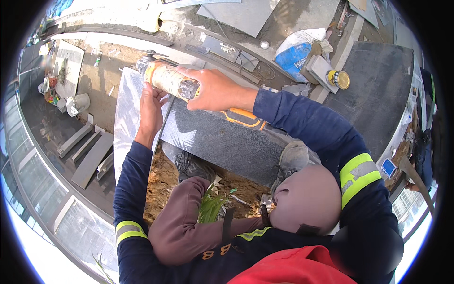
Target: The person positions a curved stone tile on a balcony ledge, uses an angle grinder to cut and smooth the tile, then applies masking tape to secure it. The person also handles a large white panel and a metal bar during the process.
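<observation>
Grey shoes, two (293,156), at the near edge. Slab, dark grey (227,142), just beyond. Left hand (150,116): fingers touching the front of the angle grinder, grip cannot be told. Right hand (218,88): fingers clamped around the grinder's rear. Angle grinder, yellow and black, tape-wrapped (165,79): held at the slab's far left end. Tin, yellow-labelled (338,79): beyond, right. Bag, blue and white (295,57): farther.
</observation>
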The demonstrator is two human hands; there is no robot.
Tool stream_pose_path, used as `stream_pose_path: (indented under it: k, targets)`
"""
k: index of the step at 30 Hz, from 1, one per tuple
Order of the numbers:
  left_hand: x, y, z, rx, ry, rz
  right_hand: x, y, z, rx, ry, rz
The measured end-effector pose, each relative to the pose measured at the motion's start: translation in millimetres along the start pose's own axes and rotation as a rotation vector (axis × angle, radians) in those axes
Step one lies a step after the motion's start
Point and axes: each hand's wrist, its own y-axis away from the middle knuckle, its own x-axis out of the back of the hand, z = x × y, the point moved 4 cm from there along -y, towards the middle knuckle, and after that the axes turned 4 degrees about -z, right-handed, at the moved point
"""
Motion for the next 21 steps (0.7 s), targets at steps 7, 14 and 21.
stream_pose_path:
  k: [7, 14, 21]
  targets:
    - [13.6, -15.3, 10.5, -0.102, 0.06, 0.177, -13.6, -17.4, -2.5, -0.013, -0.041, -0.014]
    - [27.6, -23.3, -6.8, -0.074, 0.009, 0.221, -21.5, -25.3, 8.1, 0.006, 0.02, 0.025]
    - [27.2, -28.6, -7.1, -0.037, -0.007, 0.267, -21.0, -26.5, 14.7, -0.065, -0.067, -0.008]
